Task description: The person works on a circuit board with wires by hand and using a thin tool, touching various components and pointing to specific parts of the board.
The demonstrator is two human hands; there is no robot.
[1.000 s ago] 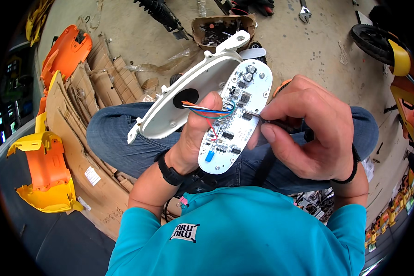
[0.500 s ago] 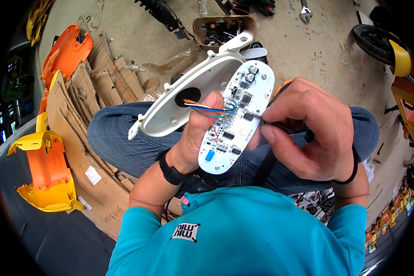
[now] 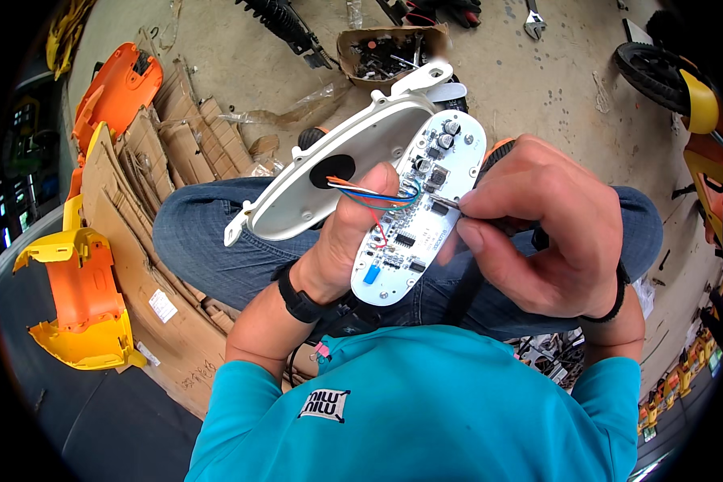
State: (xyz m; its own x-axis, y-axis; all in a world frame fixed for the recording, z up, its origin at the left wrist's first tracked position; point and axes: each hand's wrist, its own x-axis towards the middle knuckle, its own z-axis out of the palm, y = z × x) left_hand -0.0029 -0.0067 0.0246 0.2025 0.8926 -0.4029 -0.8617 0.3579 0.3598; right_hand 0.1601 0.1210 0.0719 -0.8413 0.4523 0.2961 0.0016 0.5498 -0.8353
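Observation:
A white oval circuit board (image 3: 453, 170) is tilted in front of me, its chips and capacitors facing up. My left hand (image 3: 347, 241) grips its left edge, thumb in front and the other fingers mostly hidden behind. My right hand (image 3: 550, 229) pinches a thin metal-tipped tool (image 3: 447, 202) between thumb and index finger; the tip lies over the board's middle, near a black chip. Whether it touches I cannot tell. Coloured wires (image 3: 377, 195) run from a black round patch (image 3: 331, 172) in the white oval housing (image 3: 293, 210) to the board. The housing stands open behind my left hand.
Flattened cardboard (image 3: 128, 265) lies to the left, beside orange and yellow plastic shells (image 3: 80, 297). A box of small parts (image 3: 361, 76) stands ahead, and an adjustable wrench (image 3: 534, 24) lies on the floor. At the right is a black wheel (image 3: 651, 76) with yellow bodywork.
The board has shifted slightly to the right and tilted a little, with the housing moving along. My right hand has risen very slightly, still pinching the tool over the board.

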